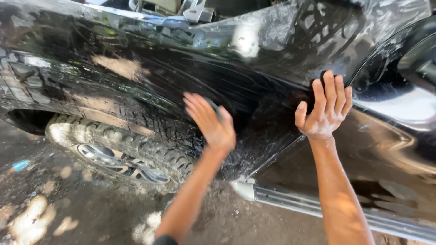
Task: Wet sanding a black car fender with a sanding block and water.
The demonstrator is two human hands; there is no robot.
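I am rubbing the wet black fender (254, 122) mid-frame with a dark pad (212, 106) gripped in my left hand (211, 122), right hand (324, 109) pressing open, and next I think lower strokes are needed.

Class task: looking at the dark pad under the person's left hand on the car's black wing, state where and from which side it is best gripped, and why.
Judging by pose, grip the pad by its edges, from the outer side away from the wet panel: its flat face lies against the bodywork, under the blurred left hand. Only its upper edge shows.
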